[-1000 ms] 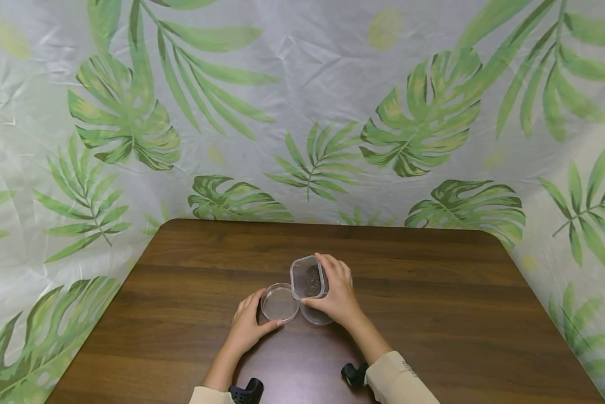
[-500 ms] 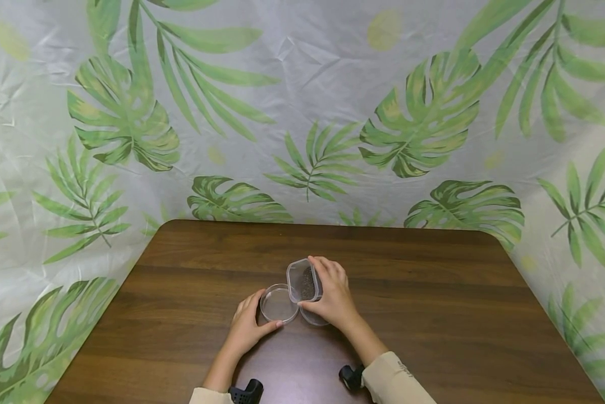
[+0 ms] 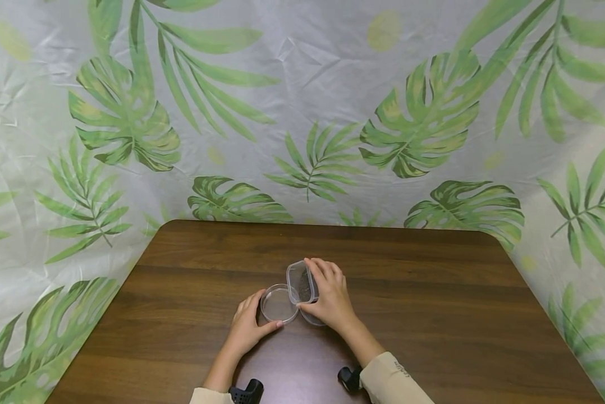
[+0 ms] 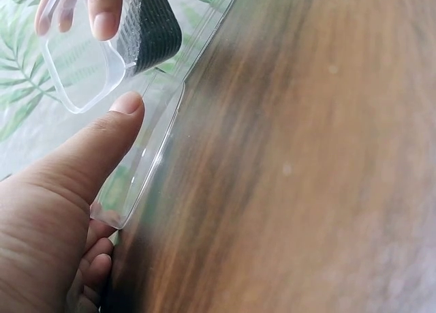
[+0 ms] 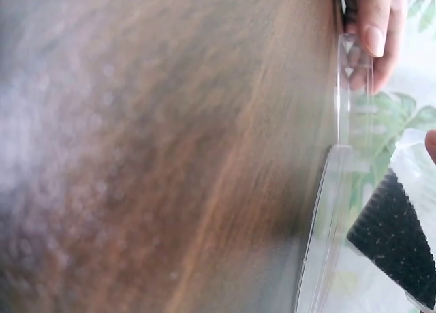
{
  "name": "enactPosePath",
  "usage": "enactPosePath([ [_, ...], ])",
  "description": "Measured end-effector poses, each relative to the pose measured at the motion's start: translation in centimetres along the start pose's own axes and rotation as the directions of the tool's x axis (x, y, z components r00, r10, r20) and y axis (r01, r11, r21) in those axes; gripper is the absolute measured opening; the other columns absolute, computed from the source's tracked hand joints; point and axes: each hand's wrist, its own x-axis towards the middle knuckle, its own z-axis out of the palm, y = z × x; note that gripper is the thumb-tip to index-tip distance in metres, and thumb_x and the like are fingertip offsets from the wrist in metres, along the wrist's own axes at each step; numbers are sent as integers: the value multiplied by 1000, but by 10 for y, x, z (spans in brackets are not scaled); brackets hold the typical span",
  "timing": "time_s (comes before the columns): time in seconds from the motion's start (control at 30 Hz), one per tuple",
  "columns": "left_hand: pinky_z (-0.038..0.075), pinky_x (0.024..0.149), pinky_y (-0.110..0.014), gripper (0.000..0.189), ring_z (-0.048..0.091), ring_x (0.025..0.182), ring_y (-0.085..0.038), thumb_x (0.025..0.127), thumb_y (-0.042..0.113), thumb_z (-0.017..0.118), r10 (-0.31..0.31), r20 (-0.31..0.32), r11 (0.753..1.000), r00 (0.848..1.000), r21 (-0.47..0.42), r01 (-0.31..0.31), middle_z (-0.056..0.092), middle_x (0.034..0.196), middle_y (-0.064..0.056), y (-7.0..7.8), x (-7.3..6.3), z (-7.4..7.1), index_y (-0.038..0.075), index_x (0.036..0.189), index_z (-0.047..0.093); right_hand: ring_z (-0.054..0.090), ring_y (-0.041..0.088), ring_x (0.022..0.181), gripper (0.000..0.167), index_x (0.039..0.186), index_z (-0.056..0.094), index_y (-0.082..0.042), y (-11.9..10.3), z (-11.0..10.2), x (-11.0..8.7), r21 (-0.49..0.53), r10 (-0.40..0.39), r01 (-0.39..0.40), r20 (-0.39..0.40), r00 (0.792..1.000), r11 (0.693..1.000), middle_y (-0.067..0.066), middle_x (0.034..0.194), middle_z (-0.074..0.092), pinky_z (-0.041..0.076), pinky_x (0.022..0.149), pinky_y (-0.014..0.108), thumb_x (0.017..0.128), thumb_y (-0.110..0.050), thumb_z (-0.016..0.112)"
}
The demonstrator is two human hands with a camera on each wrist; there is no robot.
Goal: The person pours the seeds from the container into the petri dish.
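Note:
A shallow clear petri dish (image 3: pixel 278 306) lies on the table, its near and left sides held between the thumb and fingers of my left hand (image 3: pixel 246 326). In the left wrist view that thumb (image 4: pixel 126 108) presses the rim of the dish. My right hand (image 3: pixel 333 296) grips a clear square plastic container (image 3: pixel 295 276), raised and tipped with its mouth toward the dish. Dark, grainy soil-like material (image 5: pixel 395 238) sits packed along the container's lower side. Below the container is a second clear round dish (image 3: pixel 311 318), partly hidden by the right hand.
The brown wood table (image 3: pixel 434 314) spreads around the hands, with rounded far corners. A leaf-print curtain (image 3: pixel 322 101) hangs behind it and at both sides. Black wrist cameras (image 3: pixel 350 379) sit below each hand, beside the light sleeves (image 3: pixel 394 377).
My right hand has moved slightly left with the container, which is now tipped further and overlaps the edge of the petri dish in the head view. The left hand and dish stay in place.

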Motion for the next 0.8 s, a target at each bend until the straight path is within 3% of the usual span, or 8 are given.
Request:
enactPosePath([
  [0.8,30,93,-52,85,37,118,-33,65,51,73,-24,15,1000,1000,-10,24,46,129,-12,-1,-1,-1,7,132,42,30,29,120,102,137,36,-17,-5,4,2,-96,-108,111,29,994,989,6,132,37,30,93,46,50,-34,87],
])
